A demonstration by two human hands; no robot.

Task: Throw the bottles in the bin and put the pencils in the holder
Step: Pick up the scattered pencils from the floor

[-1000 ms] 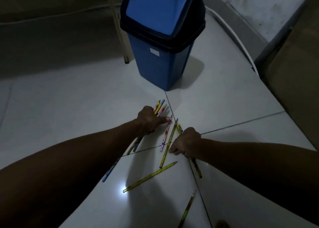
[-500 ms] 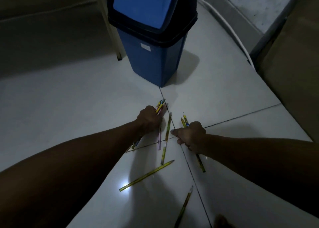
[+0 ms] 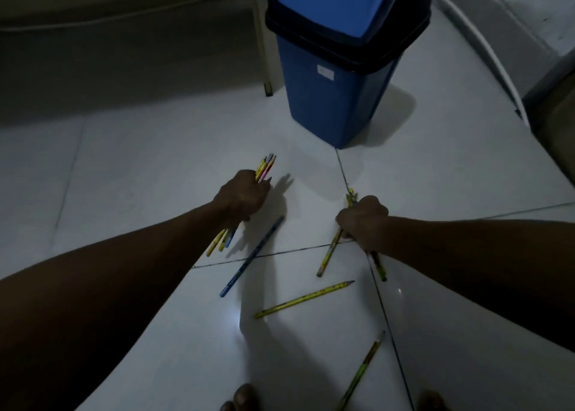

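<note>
A bundle of pencils (image 3: 265,169) is gripped in the left hand (image 3: 244,194), fingers fully closed around it, tips projecting toward 1 o'clock and butts toward 7 o'clock. Further pencils (image 3: 329,253) are clasped in the closed right hand (image 3: 362,219), one slanting down to the floor (image 3: 130,168). Between the hands, a blue pencil (image 3: 252,256) lies loose on the tiles. A yellow pencil (image 3: 303,299) lies at 6 o'clock from the right hand, and another (image 3: 362,370) lies nearer the bottom edge. The bin (image 3: 337,68) stands upright at 12 o'clock, lid shut. Toes (image 3: 244,398) are visible at the bottom edge.
</note>
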